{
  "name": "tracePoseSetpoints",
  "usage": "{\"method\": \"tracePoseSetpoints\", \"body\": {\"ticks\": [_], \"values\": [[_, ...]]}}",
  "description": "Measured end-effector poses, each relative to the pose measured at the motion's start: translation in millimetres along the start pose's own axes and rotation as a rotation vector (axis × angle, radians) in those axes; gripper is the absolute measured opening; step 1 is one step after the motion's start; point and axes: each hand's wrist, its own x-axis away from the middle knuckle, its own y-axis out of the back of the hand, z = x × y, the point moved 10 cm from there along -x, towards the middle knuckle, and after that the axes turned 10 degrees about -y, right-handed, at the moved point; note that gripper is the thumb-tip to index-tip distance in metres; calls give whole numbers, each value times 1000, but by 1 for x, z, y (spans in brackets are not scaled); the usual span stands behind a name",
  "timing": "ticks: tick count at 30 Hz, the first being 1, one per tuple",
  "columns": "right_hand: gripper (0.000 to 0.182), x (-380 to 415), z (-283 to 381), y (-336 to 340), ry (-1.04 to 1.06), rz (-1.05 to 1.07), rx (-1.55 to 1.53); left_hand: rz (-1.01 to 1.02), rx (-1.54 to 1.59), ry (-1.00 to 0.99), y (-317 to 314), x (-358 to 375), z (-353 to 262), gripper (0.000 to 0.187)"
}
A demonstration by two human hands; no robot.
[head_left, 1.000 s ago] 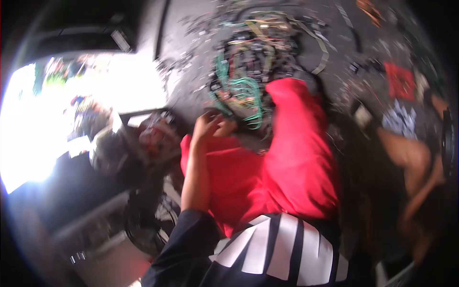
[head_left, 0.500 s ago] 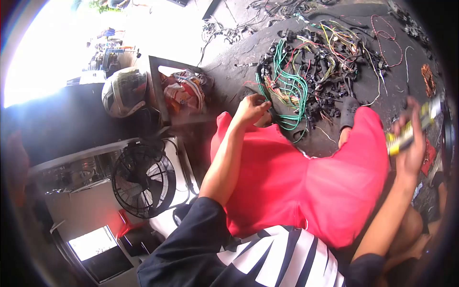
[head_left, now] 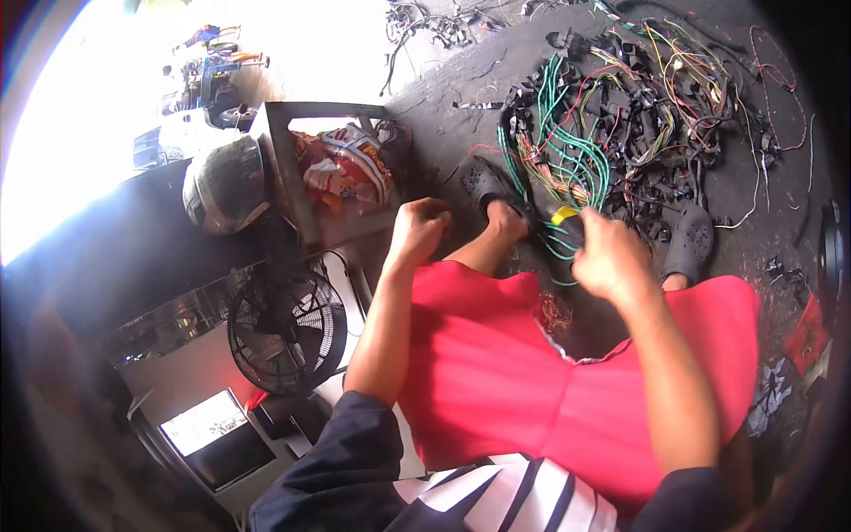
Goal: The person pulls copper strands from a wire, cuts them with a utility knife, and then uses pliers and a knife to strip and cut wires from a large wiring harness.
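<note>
My right hand [head_left: 612, 257] is closed around a yellow-and-black hand tool [head_left: 567, 223], whose exact kind is mostly hidden by the fingers. It hovers between my knees, in front of the near edge of a tangled wiring harness [head_left: 620, 133]. Green wires [head_left: 572, 155] run down the harness's left side toward that hand. Over my left knee, my left hand [head_left: 418, 232] has its fingers curled; whether anything is pinched in them is hidden. A thin red wire [head_left: 470, 155] lies on the floor beyond it.
My feet in dark clogs [head_left: 690, 244] flank the harness. To the left stand a metal frame [head_left: 284, 168] with a colourful plastic bag [head_left: 346, 173], a helmet [head_left: 226, 186] and a black fan [head_left: 288, 332]. A red cord [head_left: 784, 146] and scraps lie at right.
My right hand has swung in from the far right to between my knees, still holding the tool. My left hand has drawn back left and slightly down. The camera view has shifted.
</note>
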Motion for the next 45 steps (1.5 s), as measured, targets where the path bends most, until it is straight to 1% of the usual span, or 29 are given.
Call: {"method": "tracePoseSetpoints", "body": {"ticks": [1,2,4,5,6,8,10,11,12,14,16,17,18,20,21,22,23,26,30,33,37,39,41,43,44,45], "values": [[33,-1,9,-6,29,37,30,-17,-37,25,3,-4,0,17],[34,-1,18,-11,59,71,59,-20,-12,100,2,-9,11,18],[33,6,38,-22,161,161,27,14,-107,164,2,-25,8,17],[25,7,43,-26,169,223,-32,-1,-123,135,3,-37,9,19],[25,7,47,-24,195,234,-51,-12,-37,161,0,-47,10,21],[27,0,47,-13,199,167,-143,-55,7,159,-4,-70,8,22],[29,-7,41,8,206,28,-225,-36,-90,142,-10,-81,-18,22],[29,-7,38,21,222,-45,-292,-28,-45,109,-15,-88,-10,21],[29,-10,35,27,214,-69,-314,2,-155,80,-18,-89,-24,19],[27,-14,36,38,215,-28,-309,2,-116,-114,-20,-102,-12,20],[25,-12,37,52,236,-45,-314,41,-128,-52,-25,-97,-37,25],[25,-13,35,57,217,-20,-332,53,-128,-34,-27,-98,-38,27],[25,-14,32,59,200,7,-347,56,-32,31,-29,-100,-28,25],[25,-16,27,67,178,-8,-378,90,-77,-74,-36,-107,-21,25],[24,-18,24,69,162,-2,-397,98,-109,-86,-41,-109,-29,24],[24,-20,21,71,146,3,-418,108,-225,-128,-44,-105,-40,23],[23,-20,18,73,121,-16,-419,132,-269,-134,-49,-104,-48,22],[23,-14,17,85,176,-130,-508,178,-341,-155,-62,-102,-62,23],[28,-8,12,90,197,-96,-544,207,-394,-187,-77,-102,-65,24],[29,-3,1,97,168,-128,-537,224,-428,-195,-87,-98,-65,26],[30,7,-10,102,154,-113,-534,238,-474,-205,-105,-88,-60,28],[30,12,-13,103,144,-130,-533,247,-492,-218,-121,-85,-57,29],[30,20,-17,106,145,-157,-530,248,-488,-253,-155,-86,-58,30],[29,29,-18,110,173,-199,-574,241,-429,-299,-208,-91,-73,32],[28,32,-17,115,200,-233,-619,230,-282,-250,-241,-84,-90,37],[27,35,-18,120,227,-269,-662,271,-303,-281,-280,-76,-117,38]]}}
